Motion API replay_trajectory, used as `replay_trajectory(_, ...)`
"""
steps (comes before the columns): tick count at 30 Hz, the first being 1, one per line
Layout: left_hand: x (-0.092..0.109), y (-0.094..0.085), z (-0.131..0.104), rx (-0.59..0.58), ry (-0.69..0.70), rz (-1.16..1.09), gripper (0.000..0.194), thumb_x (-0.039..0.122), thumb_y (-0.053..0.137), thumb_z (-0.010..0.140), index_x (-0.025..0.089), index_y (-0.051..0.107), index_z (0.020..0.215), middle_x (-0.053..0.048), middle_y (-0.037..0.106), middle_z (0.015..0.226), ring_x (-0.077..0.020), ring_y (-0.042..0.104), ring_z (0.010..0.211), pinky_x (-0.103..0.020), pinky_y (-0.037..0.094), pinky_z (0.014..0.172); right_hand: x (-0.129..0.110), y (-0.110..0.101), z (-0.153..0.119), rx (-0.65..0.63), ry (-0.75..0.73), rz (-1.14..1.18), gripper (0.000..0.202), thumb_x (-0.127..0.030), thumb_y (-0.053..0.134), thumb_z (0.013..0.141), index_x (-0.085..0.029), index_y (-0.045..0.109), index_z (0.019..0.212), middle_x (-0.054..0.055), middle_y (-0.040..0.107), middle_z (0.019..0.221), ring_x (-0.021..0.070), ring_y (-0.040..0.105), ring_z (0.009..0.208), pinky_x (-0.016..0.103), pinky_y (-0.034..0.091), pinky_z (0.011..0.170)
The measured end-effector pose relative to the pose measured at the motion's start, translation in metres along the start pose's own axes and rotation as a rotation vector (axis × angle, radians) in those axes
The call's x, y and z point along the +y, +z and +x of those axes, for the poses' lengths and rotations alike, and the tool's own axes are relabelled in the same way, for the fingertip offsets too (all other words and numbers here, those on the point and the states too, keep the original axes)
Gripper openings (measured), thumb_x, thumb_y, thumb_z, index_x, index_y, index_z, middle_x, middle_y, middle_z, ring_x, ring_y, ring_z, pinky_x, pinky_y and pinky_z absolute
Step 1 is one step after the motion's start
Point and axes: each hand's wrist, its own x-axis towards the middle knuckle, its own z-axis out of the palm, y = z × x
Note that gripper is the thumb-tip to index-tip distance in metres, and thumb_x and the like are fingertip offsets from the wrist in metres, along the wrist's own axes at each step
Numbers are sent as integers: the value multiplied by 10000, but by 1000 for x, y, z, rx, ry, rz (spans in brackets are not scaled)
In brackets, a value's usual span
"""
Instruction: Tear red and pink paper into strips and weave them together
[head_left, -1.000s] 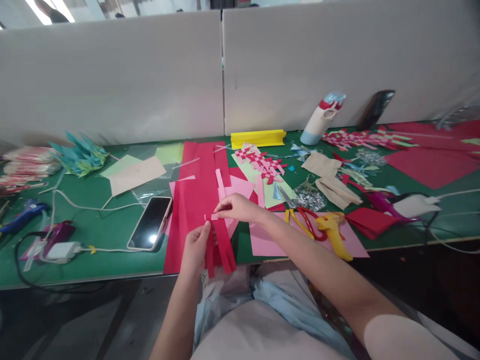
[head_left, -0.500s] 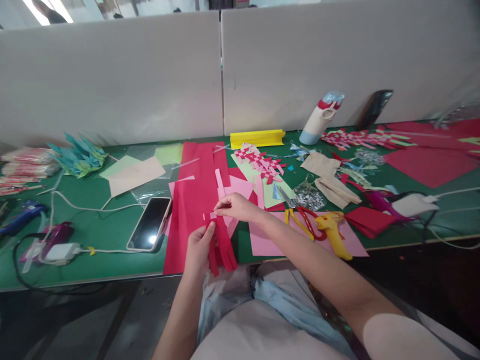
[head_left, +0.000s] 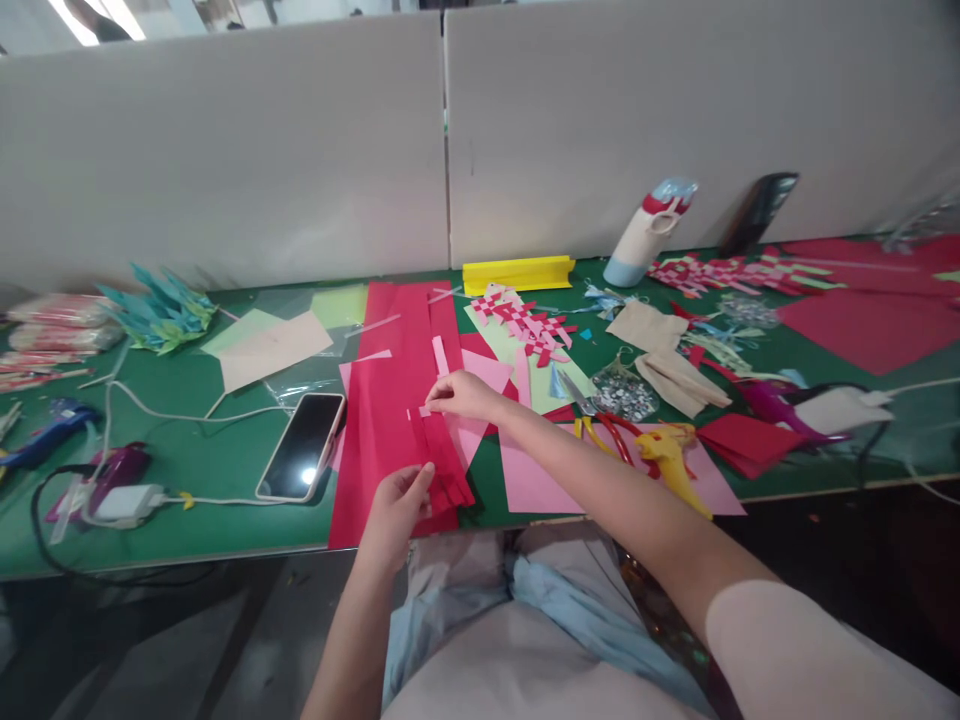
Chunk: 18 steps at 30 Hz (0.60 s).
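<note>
Red paper strips (head_left: 444, 455) lie over a large red paper sheet (head_left: 386, 400) at the table's front edge. My left hand (head_left: 396, 505) is closed at their lower left, thumb and fingers pinched on them. At the upper end, my right hand (head_left: 466, 395) pinches a small pink paper strip (head_left: 425, 411); its fingertips partly hide the end. A longer pink strip (head_left: 439, 354) lies on the red sheet just beyond that hand. Farther off, a woven red-and-pink paper piece (head_left: 525, 325) rests on light green paper.
A phone (head_left: 301, 447) lies to the left. On the right are a yellow glue gun (head_left: 675, 460), red-handled scissors (head_left: 613, 435) and pink paper (head_left: 536, 475). A bottle (head_left: 649, 235) and folded yellow paper (head_left: 517, 274) stand near the white partition (head_left: 225, 160). Cables (head_left: 202, 412) cross the left side.
My left hand has moved down and slightly left, toward the table's edge. My right hand has shifted a little away from me. The red strips now lie flatter on the sheet.
</note>
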Motion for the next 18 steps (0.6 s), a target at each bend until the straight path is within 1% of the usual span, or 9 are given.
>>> replay_trajectory(2,-3,-10,-3,-7,22,127,475,611,669,646,140,639,703,-9,607,561,-152,596,528,-262,487,553,0,4,6,-6,-2,-42,99,-196,645,766,-142,729,767,50,734,790,135,650,725,219,428,646)
replay_trajectory(4,-2,-21,-6,33,45,352,472,623,590,711,156,648,675,-45,643,576,-192,626,560,-271,463,543,-1,7,9,-11,-5,-91,84,-206,669,750,-152,733,750,50,734,788,141,642,715,230,416,636)
replay_trajectory(6,3,-30,-9,104,86,616,449,598,524,769,184,651,647,-55,665,580,-203,626,558,-268,421,531,-3,7,10,-5,-3,-134,103,-243,694,737,-158,738,776,60,734,821,155,638,733,244,411,645)
replay_trajectory(8,11,-35,-10,137,125,810,469,588,445,823,206,642,634,-46,668,580,-197,612,546,-265,383,528,-4,-1,9,24,-12,-182,159,-290,698,743,-160,739,825,74,732,882,174,637,792,259,412,680)
replay_trajectory(10,21,-33,-8,136,177,900,483,584,396,850,215,634,650,-35,660,575,-193,602,551,-261,349,520,-4,-18,4,69,-43,-247,178,-306,664,778,-161,737,854,78,728,919,185,631,845,268,408,711)
replay_trajectory(12,31,-27,-5,100,228,953,478,571,381,862,218,610,636,-22,643,560,-186,592,552,-256,324,515,-5,-43,-5,103,-69,-308,158,-270,620,811,-169,738,842,62,728,897,178,625,834,264,398,705)
replay_trajectory(14,40,-16,0,53,287,1000,464,544,383,868,216,579,605,-14,630,550,-177,582,549,-250,311,515,-6,-73,-20,141,-28,-327,153,-241,599,820,-182,739,835,43,727,866,161,619,777,257,388,679)
replay_trajectory(16,47,-3,6,13,353,1028,438,513,390,874,214,570,609,-12,634,570,-172,580,558,-245,306,519,-6,-101,-39,176,-2,-342,168,-251,587,830,-181,739,836,35,720,828,155,611,746,256,377,670)
replay_trajectory(18,52,10,13,-24,410,1043,404,483,391,881,213,584,651,-15,642,601,-171,581,576,-242,305,524,-2,-122,-60,215,55,-355,174,-250,579,829,-178,737,831,28,716,805,154,607,728,254,365,655)
